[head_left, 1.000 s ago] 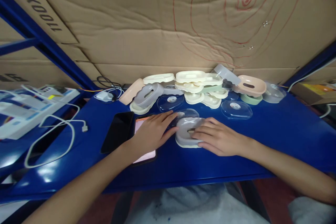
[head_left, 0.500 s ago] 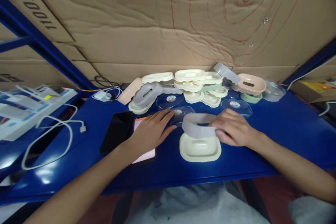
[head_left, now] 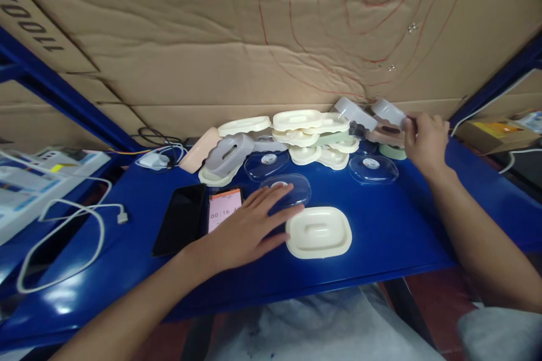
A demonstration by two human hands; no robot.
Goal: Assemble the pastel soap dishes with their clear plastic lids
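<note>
My right hand (head_left: 427,142) pinches a grey plastic soap dish shell (head_left: 387,112) at the back right, over a peach slotted shell (head_left: 386,134). In front of me a cream oval tray (head_left: 319,232) with a raised middle lies on the table. My left hand (head_left: 258,225) has its fingers spread, the fingertips at the tray's left edge. A clear oval lid (head_left: 292,189) with a round label lies just behind that hand and is partly covered by it.
Cream trays (head_left: 296,120) and shells are heaped along the cardboard wall (head_left: 190,67). Another clear lid (head_left: 373,169) lies right of centre. A black phone (head_left: 180,220) and a phone showing a timer (head_left: 224,208) lie at left, near a white cable (head_left: 101,225).
My right hand has carried the grey shell from above the cream tray to the heap at the back right. My left hand has moved right and forward to the tray's edge.
</note>
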